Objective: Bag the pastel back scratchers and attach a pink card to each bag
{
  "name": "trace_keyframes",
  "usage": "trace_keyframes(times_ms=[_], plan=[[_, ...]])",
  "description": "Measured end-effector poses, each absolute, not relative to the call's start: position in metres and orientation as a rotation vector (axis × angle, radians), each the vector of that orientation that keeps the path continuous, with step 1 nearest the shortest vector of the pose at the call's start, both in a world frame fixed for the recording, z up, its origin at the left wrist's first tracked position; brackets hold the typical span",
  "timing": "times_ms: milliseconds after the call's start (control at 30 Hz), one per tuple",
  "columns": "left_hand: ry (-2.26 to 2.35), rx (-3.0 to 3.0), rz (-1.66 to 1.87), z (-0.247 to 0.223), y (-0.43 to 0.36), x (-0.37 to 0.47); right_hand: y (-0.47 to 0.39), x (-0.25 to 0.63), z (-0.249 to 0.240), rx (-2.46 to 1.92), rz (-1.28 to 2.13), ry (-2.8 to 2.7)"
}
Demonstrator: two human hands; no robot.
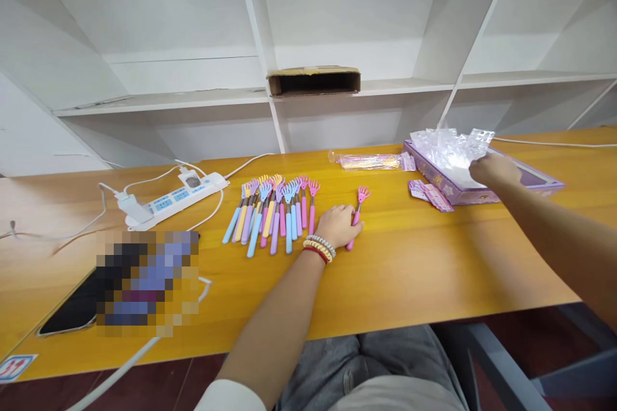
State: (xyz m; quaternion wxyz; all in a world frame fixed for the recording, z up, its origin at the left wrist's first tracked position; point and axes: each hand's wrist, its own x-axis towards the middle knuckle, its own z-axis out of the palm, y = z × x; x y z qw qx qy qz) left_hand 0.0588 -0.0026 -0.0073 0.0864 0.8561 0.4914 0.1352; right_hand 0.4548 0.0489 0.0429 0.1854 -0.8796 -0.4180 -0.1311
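Note:
My left hand (340, 227), with bracelets at the wrist, rests on the table, its fingers closed around the handle of a pink back scratcher (357, 219). Left of it lie several small back scratchers (274, 212) side by side, with claw-shaped heads and blue, yellow, purple and pink handles. My right hand (496, 171) reaches over a purple box (523, 191) and pinches at the clear plastic bags (448, 151) heaped there. Its fingertips are partly hidden. By the box's near left corner lie small purple and pink printed cards (431, 195).
A clear packet (371, 161) with yellow and pink contents lies behind. On the left are a white power strip (178, 199) with plugs and cables, a black phone (72, 302) and a blurred patch. White shelving (193, 100) holds an open cardboard box (313, 80).

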Motion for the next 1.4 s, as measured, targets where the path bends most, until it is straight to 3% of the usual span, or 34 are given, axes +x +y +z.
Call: trace_keyframes(times_ms=[100, 433, 767, 933, 1067, 1167, 1400], plan=[[1.471, 2.548, 0.391, -0.006, -0.003, 0.06, 0.044, 0.434, 0.059, -2.51, -0.282, -1.099], [1.559, 2.509, 0.375, -0.003, -0.005, 0.062, 0.028, 0.336, 0.061, -1.949, -0.661, -1.564], [1.644, 2.532, 0.34, 0.001, -0.008, 0.063, 0.028, 0.293, -0.001, -1.998, -0.402, -2.048], [1.749, 2.494, 0.132, 0.005, -0.011, 0.064, 0.03, 0.27, -0.005, -2.068, -0.216, -2.042], [1.801, 2.474, 0.206, 0.005, -0.011, 0.065, 0.025, 0.251, -0.001, -1.894, -0.278, -1.896], [1.828, 2.494, 0.29, 0.005, -0.012, 0.066, 0.022, 0.244, -0.003, -1.734, -0.06, -1.744], [1.738, 2.635, 0.267, 0.015, -0.018, 0.067, 0.018, 0.259, -0.006, -1.205, 0.987, -1.237]])
